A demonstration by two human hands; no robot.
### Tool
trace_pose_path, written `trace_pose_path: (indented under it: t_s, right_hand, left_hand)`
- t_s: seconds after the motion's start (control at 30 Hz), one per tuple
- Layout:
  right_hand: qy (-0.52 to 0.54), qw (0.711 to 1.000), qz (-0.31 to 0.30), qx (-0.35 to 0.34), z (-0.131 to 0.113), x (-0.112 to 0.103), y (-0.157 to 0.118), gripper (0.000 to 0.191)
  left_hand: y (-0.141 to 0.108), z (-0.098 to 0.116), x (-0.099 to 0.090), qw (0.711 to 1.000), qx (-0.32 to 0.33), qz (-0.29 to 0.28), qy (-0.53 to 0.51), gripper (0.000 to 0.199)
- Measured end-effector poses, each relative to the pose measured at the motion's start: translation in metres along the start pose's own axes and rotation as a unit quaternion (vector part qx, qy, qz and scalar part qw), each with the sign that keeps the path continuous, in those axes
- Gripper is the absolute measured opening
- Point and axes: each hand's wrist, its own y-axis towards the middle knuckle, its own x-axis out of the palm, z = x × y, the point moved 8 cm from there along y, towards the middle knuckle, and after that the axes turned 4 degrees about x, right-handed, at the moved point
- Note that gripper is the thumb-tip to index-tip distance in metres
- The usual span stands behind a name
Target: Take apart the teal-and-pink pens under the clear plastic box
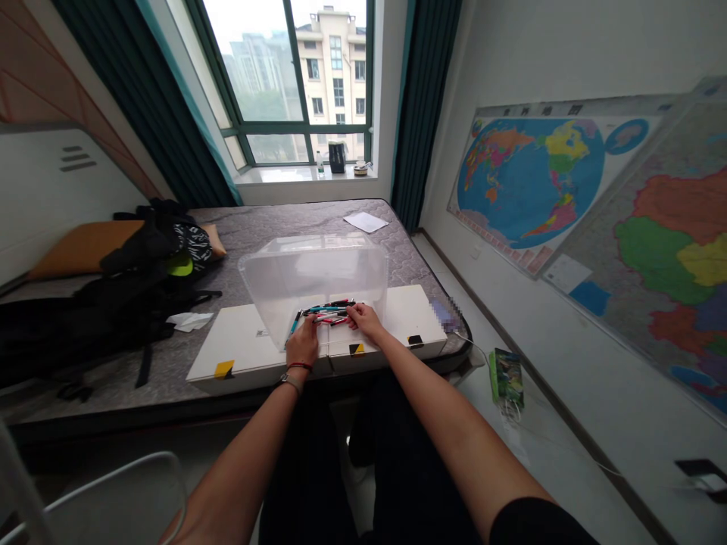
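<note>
Pens lie heaped, multicoloured, left hand and right hand curled on them, grips' hold unclear.

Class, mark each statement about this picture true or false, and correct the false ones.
1. The left hand and right hand both touch the pens. True.
2. The watch is on the right wrist. False: it is on the left wrist.
3. The kettle stands on the mattress. False: it stands on the window sill.
4. A world map hangs on the wall to the right. True.
</note>
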Motion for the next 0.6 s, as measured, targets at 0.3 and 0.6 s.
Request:
trace_pose_path:
  t_s: [0.3, 0.6]
  right_hand:
    - [0.03, 0.999, 0.004, -0.015, -0.0004, -0.0016, -0.0011, 0.043]
    - [0.064, 0.996, -0.068, 0.003, -0.0001, 0.0071, -0.0031, 0.043]
  left_hand:
    - [-0.0002, -0.0008, -0.0005, 1.0, -0.005, 0.016, -0.014, 0.043]
    - [0.0007, 0.003, 0.0001, 0.999, 0.026, -0.009, 0.023, 0.049]
